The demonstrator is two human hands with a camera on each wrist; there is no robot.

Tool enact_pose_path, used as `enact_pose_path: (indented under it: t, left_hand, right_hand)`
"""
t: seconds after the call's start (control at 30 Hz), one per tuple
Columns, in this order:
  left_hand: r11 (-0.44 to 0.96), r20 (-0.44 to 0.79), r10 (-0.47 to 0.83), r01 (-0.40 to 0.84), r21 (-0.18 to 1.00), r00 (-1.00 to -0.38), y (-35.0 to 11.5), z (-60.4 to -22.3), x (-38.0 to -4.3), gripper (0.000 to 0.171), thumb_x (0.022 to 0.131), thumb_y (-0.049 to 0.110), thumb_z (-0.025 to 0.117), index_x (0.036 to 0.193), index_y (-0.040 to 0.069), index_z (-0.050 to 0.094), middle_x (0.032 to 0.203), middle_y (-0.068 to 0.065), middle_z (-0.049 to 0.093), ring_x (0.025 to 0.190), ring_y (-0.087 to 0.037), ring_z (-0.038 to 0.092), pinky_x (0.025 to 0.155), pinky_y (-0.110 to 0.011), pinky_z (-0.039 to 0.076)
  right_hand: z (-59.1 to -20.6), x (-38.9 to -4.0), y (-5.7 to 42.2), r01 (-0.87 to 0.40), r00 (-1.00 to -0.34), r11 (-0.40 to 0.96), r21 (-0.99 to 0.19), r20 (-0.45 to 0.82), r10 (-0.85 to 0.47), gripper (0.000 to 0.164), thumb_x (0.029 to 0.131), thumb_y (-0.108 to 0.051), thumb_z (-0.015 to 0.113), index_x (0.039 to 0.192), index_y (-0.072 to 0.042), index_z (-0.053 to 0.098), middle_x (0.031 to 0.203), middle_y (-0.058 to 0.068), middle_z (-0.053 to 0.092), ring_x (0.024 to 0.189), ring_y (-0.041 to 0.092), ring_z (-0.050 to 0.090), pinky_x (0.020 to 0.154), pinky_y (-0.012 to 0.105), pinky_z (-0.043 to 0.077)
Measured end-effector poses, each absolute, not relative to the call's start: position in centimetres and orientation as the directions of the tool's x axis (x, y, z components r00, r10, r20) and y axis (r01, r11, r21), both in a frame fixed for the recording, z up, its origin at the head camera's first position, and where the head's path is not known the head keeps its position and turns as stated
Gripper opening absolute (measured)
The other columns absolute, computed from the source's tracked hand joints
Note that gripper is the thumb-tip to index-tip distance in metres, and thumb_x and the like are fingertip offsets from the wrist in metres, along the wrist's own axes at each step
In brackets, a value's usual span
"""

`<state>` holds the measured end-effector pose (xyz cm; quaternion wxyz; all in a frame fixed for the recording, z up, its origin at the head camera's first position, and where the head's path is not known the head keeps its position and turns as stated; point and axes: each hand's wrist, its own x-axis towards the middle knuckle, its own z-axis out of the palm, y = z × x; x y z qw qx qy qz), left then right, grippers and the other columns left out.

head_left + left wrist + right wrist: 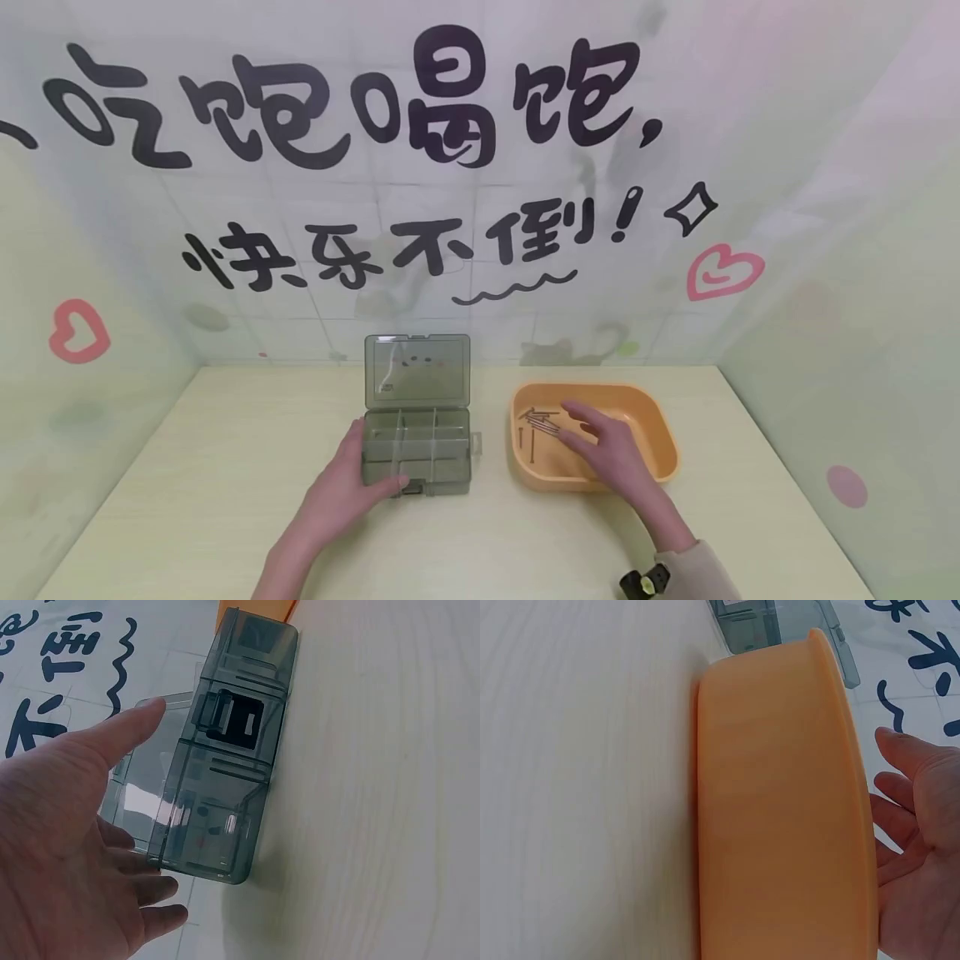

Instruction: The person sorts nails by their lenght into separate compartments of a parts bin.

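A grey see-through compartment box (416,450) stands on the table with its lid (417,371) raised at the back. My left hand (341,492) lies about its front left corner, thumb along the front rim near the latch (240,718), fingers loosely bent by the left side. To the right sits an orange plastic basin (547,482). Several thin metal nails (542,421) lie in its left part. Over the basin hovers my right hand (611,446), thumb and fingers apart, fingertips near the nails and nothing between them. The basin's wall hides the nails in the right wrist view.
Both things share a pale wooden table (225,450). Behind it rises a printed backdrop (300,192) with large black writing, and pale panels (847,333) flank the sides. A dark band (645,582) is on the right wrist by a beige sleeve (697,575).
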<state>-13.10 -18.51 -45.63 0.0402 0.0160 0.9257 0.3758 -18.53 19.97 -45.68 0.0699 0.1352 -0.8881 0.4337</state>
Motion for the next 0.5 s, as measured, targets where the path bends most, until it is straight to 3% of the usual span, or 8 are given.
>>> enact_pose_path:
  t: [0.17, 0.33, 0.5]
  left_hand:
    - [0.698, 0.018, 0.069, 0.061, 0.713, -0.997, -18.9, -46.4, -13.2, 0.105, 0.095, 0.049, 0.071, 0.161, -0.006, 0.011, 0.165, -0.031, 0.015, 0.148, -0.051, 0.021, 0.116, -0.066, 0.024]
    - [0.681, 0.054, 0.088, 0.1, 0.726, -0.995, -19.2, -47.1, -13.1, 0.101, 0.098, 0.051, 0.066, 0.16, -0.009, 0.012, 0.164, -0.033, 0.016, 0.148, -0.052, 0.019, 0.118, -0.064, 0.021]
    - [0.665, 0.041, 0.101, 0.098, 0.74, -0.994, -19.5, -47.8, -13.1, 0.099, 0.099, 0.047, 0.067, 0.159, -0.011, 0.013, 0.164, -0.033, 0.015, 0.149, -0.052, 0.018, 0.119, -0.064, 0.019]
  right_hand:
    - [-45.4, -18.9, 19.7, -0.282, -0.959, 0.569, -0.772, 0.208, -0.194, 0.042, 0.096, -0.016, 0.075, 0.134, -0.003, 0.067, 0.131, 0.019, 0.068, 0.117, 0.038, 0.066, 0.098, 0.053, 0.054]
    - [-45.4, -19.7, 19.9, -0.282, -0.957, 0.592, -0.755, 0.181, -0.225, 0.034, 0.1, -0.017, 0.07, 0.13, -0.002, 0.069, 0.116, 0.017, 0.074, 0.102, 0.034, 0.073, 0.086, 0.047, 0.06]
    - [-45.1, -20.6, 20.6, -0.301, -0.948, 0.622, -0.723, 0.159, -0.274, 0.038, 0.101, -0.022, 0.069, 0.131, 0.0, 0.068, 0.119, 0.018, 0.073, 0.105, 0.034, 0.071, 0.088, 0.048, 0.059]
